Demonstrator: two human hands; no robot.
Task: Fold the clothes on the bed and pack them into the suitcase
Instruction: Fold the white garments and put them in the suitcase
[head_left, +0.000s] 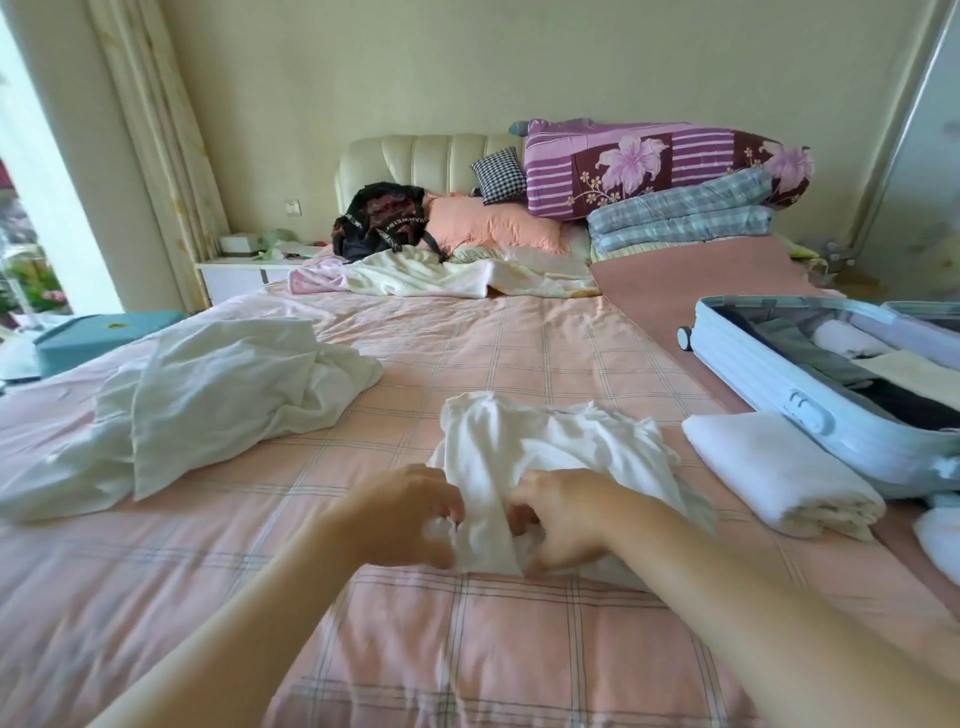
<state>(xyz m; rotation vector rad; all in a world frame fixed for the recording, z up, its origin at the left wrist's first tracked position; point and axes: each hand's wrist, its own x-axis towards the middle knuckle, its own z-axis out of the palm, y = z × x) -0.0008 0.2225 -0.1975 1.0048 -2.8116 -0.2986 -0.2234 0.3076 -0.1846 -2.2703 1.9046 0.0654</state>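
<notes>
As the left hand (410, 512) and right hand (563, 519) each clamp a grip on the white garment's (545, 441) near edge, folding is underway; doubling it over evenly seems next.

Home bedroom, lived-in. Wide bed (519, 353) with pink checked sheet, padded headboard (415, 161), peach pillow (493, 223) and folded quilts (649, 166) stacked at the head; white nightstand (234, 275) beside it, long curtain (150, 130) by the window (26, 234) on the left. Open suitcase (779, 395) lying at the bed's right side, clothes (841, 340) packed inside, backpack (379, 218) against the headboard.
</notes>
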